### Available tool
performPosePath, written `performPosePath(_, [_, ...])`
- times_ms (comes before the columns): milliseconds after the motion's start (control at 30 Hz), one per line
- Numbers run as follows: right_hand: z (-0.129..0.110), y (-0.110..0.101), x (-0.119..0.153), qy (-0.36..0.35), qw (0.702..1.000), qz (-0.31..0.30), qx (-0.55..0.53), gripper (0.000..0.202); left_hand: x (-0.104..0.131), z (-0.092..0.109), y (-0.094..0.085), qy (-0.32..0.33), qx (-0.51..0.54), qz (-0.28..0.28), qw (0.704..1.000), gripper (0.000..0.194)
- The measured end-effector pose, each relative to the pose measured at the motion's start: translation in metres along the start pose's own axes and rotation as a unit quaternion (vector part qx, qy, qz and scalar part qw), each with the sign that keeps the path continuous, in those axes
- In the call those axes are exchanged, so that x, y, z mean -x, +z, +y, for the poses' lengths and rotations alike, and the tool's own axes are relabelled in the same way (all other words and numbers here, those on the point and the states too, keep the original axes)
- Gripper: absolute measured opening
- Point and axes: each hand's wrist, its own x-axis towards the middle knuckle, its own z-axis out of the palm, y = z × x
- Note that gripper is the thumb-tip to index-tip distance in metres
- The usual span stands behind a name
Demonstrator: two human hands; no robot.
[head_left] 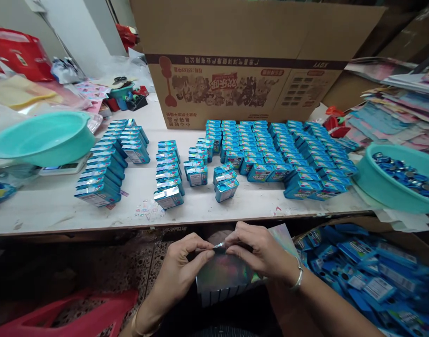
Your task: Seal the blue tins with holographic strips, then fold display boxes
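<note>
My left hand point(182, 264) and my right hand point(258, 248) are near each other in front of the table's front edge. Between their fingertips is a small shiny silvery piece point(219, 245), pinched from both sides. Below them, on the lap, lies a sheet or box with a holographic silver surface point(224, 274). On the white table point(130, 213) ahead, small blue boxes point(226, 188) stand in several rows, with a dense block of them at the right.
A large cardboard carton point(235, 89) stands behind the rows. One turquoise basin point(42, 138) is at the left, another point(382, 180) with shiny blue pieces at the right. Blue packs point(375, 276) fill a box at lower right. A red plastic stool point(70, 313) is lower left.
</note>
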Motion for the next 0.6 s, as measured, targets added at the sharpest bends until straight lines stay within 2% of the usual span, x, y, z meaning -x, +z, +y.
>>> performPosePath(100, [-0.001, -0.007, 0.0, 0.051, 0.996, -0.028, -0.065, 0.015, -0.002, -0.001, -0.002, -0.029, 0.031, 0.002, 0.999, 0.018])
performPosePath(200, [-0.003, -0.012, 0.001, 0.109, 0.984, -0.063, -0.122, 0.018, -0.004, -0.001, -0.003, -0.073, 0.08, -0.022, 0.994, 0.023])
performPosePath(300, [-0.005, -0.013, 0.004, 0.127, 0.981, -0.075, -0.129, 0.019, -0.006, 0.001, -0.001, -0.095, 0.109, -0.035, 0.989, 0.025])
performPosePath(433, [-0.006, -0.013, 0.007, 0.104, 0.989, -0.051, -0.089, 0.016, -0.005, 0.001, 0.003, -0.13, 0.153, -0.031, 0.979, 0.028])
performPosePath(567, [0.0, -0.014, 0.012, 0.111, 0.991, -0.011, -0.073, 0.017, -0.004, -0.002, 0.009, -0.163, 0.245, -0.051, 0.954, 0.047])
performPosePath(600, [0.003, -0.014, 0.013, 0.113, 0.991, -0.006, -0.067, 0.018, -0.004, -0.003, 0.012, -0.166, 0.264, -0.061, 0.948, 0.047])
